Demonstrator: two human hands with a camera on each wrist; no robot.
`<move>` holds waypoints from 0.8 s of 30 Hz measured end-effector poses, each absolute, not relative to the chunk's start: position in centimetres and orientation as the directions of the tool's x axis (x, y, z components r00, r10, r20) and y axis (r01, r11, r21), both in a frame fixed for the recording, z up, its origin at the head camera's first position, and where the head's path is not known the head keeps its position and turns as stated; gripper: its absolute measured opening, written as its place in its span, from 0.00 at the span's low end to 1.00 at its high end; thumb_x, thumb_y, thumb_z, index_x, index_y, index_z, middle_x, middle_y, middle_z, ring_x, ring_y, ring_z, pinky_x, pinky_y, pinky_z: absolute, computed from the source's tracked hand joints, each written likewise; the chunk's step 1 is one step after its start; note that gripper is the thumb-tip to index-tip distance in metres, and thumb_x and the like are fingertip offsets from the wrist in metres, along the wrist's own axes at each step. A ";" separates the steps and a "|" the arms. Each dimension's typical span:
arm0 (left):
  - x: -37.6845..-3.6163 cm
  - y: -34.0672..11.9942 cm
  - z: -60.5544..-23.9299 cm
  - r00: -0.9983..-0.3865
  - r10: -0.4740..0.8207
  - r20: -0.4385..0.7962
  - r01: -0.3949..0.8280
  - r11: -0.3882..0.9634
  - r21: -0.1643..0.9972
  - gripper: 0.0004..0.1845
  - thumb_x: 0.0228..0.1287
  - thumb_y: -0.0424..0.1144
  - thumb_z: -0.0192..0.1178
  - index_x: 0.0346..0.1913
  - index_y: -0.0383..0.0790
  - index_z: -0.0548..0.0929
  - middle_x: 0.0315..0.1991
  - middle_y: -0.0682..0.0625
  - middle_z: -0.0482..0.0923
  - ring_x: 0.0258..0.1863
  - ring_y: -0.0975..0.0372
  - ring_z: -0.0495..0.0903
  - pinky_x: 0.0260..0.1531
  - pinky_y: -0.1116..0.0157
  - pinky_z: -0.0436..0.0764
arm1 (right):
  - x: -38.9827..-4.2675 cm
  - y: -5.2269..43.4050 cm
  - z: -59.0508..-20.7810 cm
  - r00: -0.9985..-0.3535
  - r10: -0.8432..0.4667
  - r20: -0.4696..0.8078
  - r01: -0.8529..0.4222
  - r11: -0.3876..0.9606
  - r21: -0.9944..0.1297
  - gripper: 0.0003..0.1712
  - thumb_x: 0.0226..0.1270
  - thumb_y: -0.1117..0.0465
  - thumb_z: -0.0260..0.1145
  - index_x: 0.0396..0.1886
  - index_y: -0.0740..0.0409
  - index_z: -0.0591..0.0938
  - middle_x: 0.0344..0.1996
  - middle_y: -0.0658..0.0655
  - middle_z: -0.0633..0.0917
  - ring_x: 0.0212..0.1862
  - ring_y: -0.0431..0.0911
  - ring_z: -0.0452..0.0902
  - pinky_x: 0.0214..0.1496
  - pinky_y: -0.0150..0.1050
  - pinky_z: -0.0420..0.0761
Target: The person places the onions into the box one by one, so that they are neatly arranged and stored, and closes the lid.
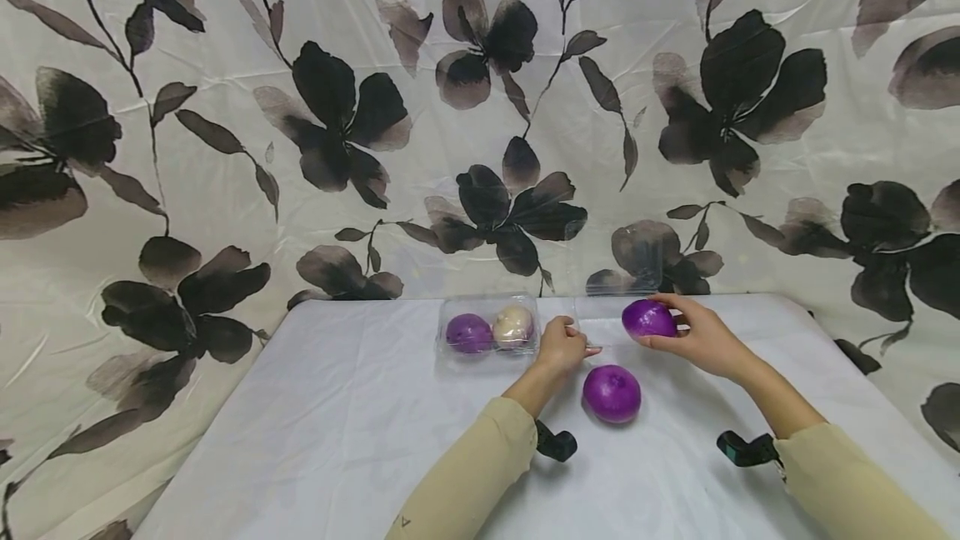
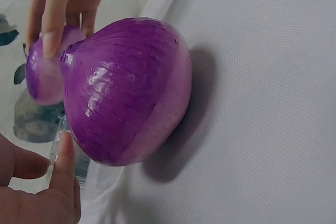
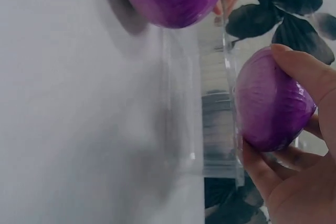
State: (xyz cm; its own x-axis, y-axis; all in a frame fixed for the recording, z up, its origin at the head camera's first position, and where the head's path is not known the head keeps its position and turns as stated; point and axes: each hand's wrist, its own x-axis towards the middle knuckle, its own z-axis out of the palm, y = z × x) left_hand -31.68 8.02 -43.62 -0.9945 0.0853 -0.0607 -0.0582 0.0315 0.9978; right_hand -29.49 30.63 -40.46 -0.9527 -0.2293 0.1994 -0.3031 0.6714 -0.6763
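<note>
From the head view, the right hand holds a purple onion with its fingers curled round it, just above the white table. The left hand touches the edge of a clear plastic box. In the box sit a small purple onion and a pale onion, side by side. Another purple onion lies on the table between the two arms (it is the biggest one here).

From the left wrist view, the onion on the table fills the middle. The left hand's thumb and fingers pinch the clear plastic edge.

From the right wrist view, the right hand wraps its fingers around the held onion, right beside the clear plastic lid.
</note>
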 end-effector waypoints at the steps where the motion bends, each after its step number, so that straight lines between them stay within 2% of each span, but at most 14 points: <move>1: -31.7 8.1 -43.7 -0.994 0.085 -0.062 -0.060 0.030 0.998 0.25 0.69 0.18 0.46 0.69 0.16 0.63 0.36 0.46 0.67 0.42 0.44 0.88 0.42 0.68 0.91 | -29.8 30.5 -40.7 -0.954 -0.228 0.197 -0.300 0.665 -0.684 0.45 0.64 0.47 0.76 0.73 0.63 0.68 0.66 0.74 0.73 0.61 0.70 0.75 0.55 0.59 0.88; 7: -31.6 8.2 -43.7 -0.992 0.099 -0.077 -0.076 0.014 0.997 0.27 0.67 0.16 0.48 0.69 0.17 0.63 0.36 0.45 0.68 0.43 0.43 0.88 0.42 0.67 0.91 | -31.4 29.5 -42.0 -0.953 -0.232 0.197 -0.302 0.650 -0.697 0.44 0.65 0.48 0.75 0.73 0.63 0.69 0.63 0.72 0.76 0.60 0.67 0.77 0.57 0.59 0.87; 17: -32.0 7.8 -43.3 -0.986 0.117 -0.118 -0.115 0.026 0.993 0.29 0.64 0.15 0.49 0.69 0.19 0.63 0.35 0.47 0.68 0.43 0.44 0.88 0.42 0.67 0.91 | -33.5 28.0 -42.3 -0.942 -0.271 0.199 -0.332 0.666 -0.668 0.44 0.65 0.49 0.75 0.72 0.67 0.69 0.65 0.74 0.74 0.60 0.69 0.77 0.60 0.61 0.85; 24: -31.9 8.0 -43.1 -0.984 0.118 -0.137 -0.136 0.011 0.991 0.28 0.65 0.16 0.49 0.69 0.19 0.64 0.33 0.48 0.66 0.40 0.48 0.87 0.42 0.66 0.91 | -34.7 27.7 -43.3 -0.932 -0.312 0.186 -0.357 0.689 -0.630 0.46 0.62 0.50 0.77 0.74 0.65 0.68 0.66 0.72 0.74 0.60 0.67 0.77 0.61 0.61 0.84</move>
State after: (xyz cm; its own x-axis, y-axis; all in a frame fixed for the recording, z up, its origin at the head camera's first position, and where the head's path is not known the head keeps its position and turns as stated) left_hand -31.94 7.98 -43.12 -0.9836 0.1178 -0.1368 -0.1365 0.0107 0.9906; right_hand -34.69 27.67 -43.32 -0.9318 -0.3118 0.1860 -0.3566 0.6895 -0.6305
